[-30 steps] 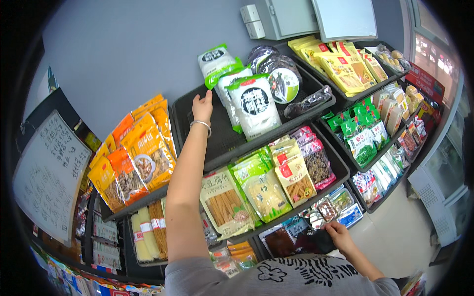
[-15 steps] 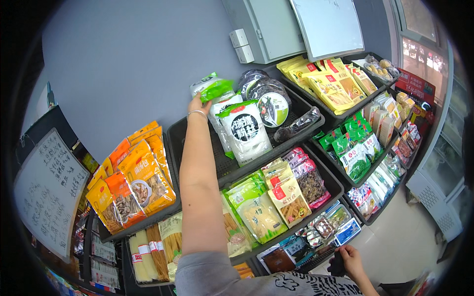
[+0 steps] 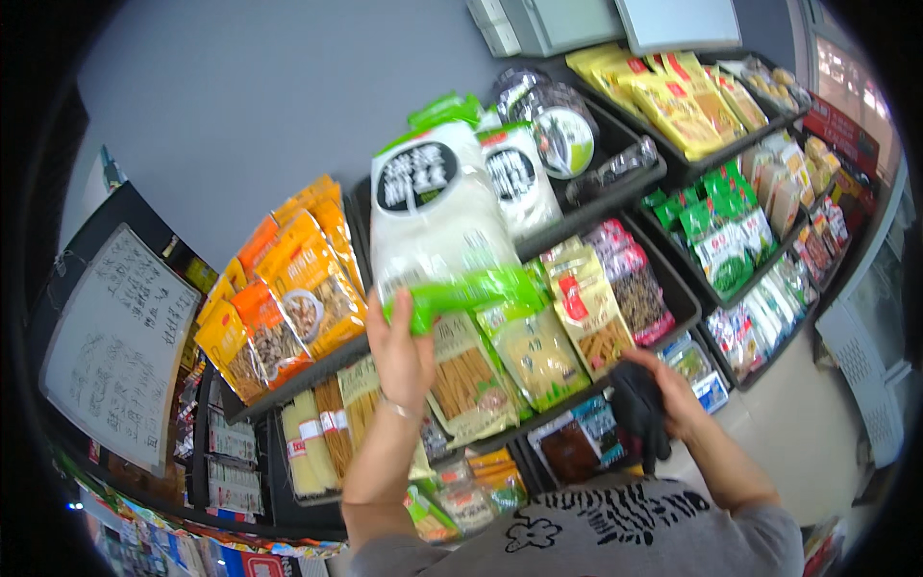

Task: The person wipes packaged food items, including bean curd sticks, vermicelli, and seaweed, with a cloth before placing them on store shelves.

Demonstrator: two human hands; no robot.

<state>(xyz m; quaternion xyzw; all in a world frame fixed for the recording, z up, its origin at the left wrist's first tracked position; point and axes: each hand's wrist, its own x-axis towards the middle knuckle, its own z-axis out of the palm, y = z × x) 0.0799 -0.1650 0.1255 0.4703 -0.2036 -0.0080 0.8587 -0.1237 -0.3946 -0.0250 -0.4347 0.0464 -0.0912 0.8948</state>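
Observation:
My left hand (image 3: 399, 351) is closed on the green lower end of a large clear bag of white noodles (image 3: 437, 216), which has a dark oval label. The bag is raised in front of the upper black tray, hiding part of it. Beside it, a similar noodle bag (image 3: 519, 178) remains in that tray. At the lower right my right hand (image 3: 678, 394) grips a bunched black cloth (image 3: 639, 409), which hangs down from the fingers; its exact kind does not show.
Orange packets (image 3: 308, 288) stand in a tray at the left. Yellow packets (image 3: 683, 101) and green-and-white packets (image 3: 726, 236) fill trays at the right. Below are packets of dried sticks (image 3: 471, 380). A handwritten whiteboard (image 3: 120, 346) leans far left; a grey wall (image 3: 240, 106) rises behind.
My left hand has brought the noodle bag out from the back of the tray, nearer to me. My right hand has come up with the black cloth. The view has shifted.

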